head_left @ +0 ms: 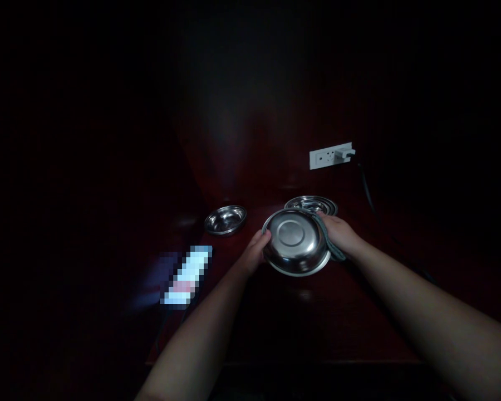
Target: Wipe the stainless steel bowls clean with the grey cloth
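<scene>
Your left hand (pixel 256 250) grips the steel bowl (pixel 294 239) by its left rim, and your right hand (pixel 339 231) clamps a grey cloth (pixel 332 249) on its right rim, mid-table. Bare table (pixel 317 334) runs to its near edge at 6 o'clock; a second bowl (pixel 225 219) sits at 10 o'clock, a third bowl (pixel 313 203) just behind at 1 o'clock. Darkness hides the table's sides

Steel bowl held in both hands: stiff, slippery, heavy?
Likely stiff: the steel bowl holds its round shape between left hand and right hand. Probably slick: polished base glints, though the cloth under the right hand should help grip. Thin rim suggests it's light.
</scene>
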Demonstrator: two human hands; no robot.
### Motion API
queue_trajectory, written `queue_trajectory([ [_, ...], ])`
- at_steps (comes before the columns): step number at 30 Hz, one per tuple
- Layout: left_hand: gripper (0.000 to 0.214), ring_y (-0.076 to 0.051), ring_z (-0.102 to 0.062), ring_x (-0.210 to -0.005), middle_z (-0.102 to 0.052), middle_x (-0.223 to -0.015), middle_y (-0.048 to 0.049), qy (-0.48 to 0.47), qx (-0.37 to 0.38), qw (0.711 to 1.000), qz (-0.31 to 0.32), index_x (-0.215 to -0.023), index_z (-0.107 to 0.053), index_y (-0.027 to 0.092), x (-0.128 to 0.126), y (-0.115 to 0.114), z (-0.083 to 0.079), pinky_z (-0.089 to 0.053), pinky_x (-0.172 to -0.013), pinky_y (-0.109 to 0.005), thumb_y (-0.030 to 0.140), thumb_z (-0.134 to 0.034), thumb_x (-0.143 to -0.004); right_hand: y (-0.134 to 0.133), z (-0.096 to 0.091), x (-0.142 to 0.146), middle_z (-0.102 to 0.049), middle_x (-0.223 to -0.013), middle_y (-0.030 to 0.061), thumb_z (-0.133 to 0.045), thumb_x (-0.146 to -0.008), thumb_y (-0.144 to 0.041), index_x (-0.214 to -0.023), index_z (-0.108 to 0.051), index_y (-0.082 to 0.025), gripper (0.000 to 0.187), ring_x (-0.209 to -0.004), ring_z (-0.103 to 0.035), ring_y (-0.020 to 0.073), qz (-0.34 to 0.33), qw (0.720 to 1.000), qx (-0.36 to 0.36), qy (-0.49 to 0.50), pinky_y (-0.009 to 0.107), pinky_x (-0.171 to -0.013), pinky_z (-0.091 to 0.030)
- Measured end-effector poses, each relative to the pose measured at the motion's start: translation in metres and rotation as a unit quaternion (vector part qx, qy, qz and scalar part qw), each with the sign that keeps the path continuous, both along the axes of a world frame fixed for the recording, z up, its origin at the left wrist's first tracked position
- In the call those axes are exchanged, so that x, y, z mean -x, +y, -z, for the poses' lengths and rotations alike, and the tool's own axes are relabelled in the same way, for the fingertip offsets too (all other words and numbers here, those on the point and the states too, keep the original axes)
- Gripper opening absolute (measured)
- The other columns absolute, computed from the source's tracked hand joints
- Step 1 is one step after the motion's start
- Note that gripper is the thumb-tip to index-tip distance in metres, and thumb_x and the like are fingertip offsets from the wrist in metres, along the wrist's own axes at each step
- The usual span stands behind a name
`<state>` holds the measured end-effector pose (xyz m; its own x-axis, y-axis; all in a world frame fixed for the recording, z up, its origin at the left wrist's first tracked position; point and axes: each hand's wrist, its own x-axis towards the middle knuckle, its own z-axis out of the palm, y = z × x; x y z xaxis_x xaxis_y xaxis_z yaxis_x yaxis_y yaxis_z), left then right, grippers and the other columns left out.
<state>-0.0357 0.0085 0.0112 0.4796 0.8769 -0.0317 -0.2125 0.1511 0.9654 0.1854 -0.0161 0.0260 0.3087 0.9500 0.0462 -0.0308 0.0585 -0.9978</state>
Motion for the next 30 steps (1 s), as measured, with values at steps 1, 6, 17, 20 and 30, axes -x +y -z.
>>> queue_trajectory([
  [1,0.046,-0.017,-0.062,-0.071,-0.064,-0.089,-0.004,0.005,-0.002,1.0,-0.003,-0.105,-0.055,0.02,0.0,0.0,0.001,-0.046,-0.059,-0.027,0.053,-0.06,-0.073,0.0,0.0,0.0,-0.071,-0.073,0.0064,-0.057,-0.077,-0.051,-0.072,-0.068,-0.018,0.035,-0.071,-0.065,0.0209,-0.001,1.0,0.0,-0.002,0.03,-0.07,-0.05],
  [6,0.048,-0.016,-0.06,-0.071,-0.063,-0.085,-0.004,0.017,-0.009,1.0,-0.005,-0.107,-0.056,0.019,0.0,0.002,0.002,-0.043,-0.061,-0.026,0.052,-0.06,-0.073,0.0,0.002,-0.001,-0.071,-0.07,0.0058,-0.057,-0.078,-0.051,-0.077,-0.07,-0.019,0.035,-0.067,-0.065,0.0208,-0.019,1.0,-0.002,-0.001,0.031,-0.067,-0.05],
  [17,0.044,-0.016,-0.059,-0.075,-0.064,-0.086,-0.0041,0.0,-0.009,1.0,-0.01,-0.103,-0.059,0.018,-0.001,-0.003,-0.001,-0.042,-0.069,-0.027,0.049,-0.064,-0.071,0.005,0.009,-0.004,-0.07,-0.065,0.0062,-0.058,-0.074,-0.054,-0.071,-0.069,-0.018,0.038,-0.064,-0.064,0.0205,-0.032,0.999,-0.007,-0.001,0.031,-0.064,-0.05],
  [20,0.045,-0.016,-0.059,-0.075,-0.064,-0.086,-0.0043,0.009,-0.013,1.0,-0.013,-0.104,-0.059,0.018,-0.001,-0.005,-0.003,-0.04,-0.067,-0.026,0.049,-0.064,-0.072,0.007,0.01,-0.004,-0.07,-0.066,0.0065,-0.056,-0.075,-0.055,-0.069,-0.068,-0.019,0.039,-0.064,-0.064,0.0205,-0.035,0.999,-0.013,-0.004,0.031,-0.064,-0.05],
  [30,0.045,-0.017,-0.059,-0.08,-0.063,-0.091,-0.0039,0.004,-0.014,1.0,-0.01,-0.104,-0.058,0.019,-0.002,-0.005,-0.004,-0.041,-0.072,-0.027,0.049,-0.065,-0.071,0.006,0.008,-0.002,-0.07,-0.068,0.0054,-0.06,-0.073,-0.053,-0.07,-0.068,-0.019,0.035,-0.066,-0.064,0.0199,-0.026,0.999,-0.016,0.01,0.03,-0.066,-0.05],
])
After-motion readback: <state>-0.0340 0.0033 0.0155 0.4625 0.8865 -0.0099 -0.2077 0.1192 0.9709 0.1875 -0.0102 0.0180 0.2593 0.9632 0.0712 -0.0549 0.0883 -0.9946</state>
